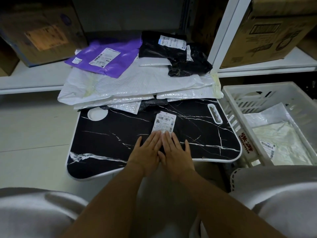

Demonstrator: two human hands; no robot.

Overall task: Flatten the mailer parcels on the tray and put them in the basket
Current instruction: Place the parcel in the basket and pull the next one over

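Side by side, both hands' fingers (155, 138) lie straight, pressing the black mailer (181, 124) flat on the tray (103, 134).

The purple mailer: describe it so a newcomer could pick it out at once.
Start at the black marbled tray in the middle; a heap of parcels lies at its far edge. The purple mailer lies on the heap's far left, over white bubble mailers. It is the only purple one; its neighbours are white or black.

Tray (106, 140): blk w/ white marble veins, white rim. Mailers: purple (109, 54), blk (154, 47), white bubble (137, 83). Basket (240, 107): white, red lettering. Boxes (267, 31): brown cardboard. Shelf (30, 78): white.
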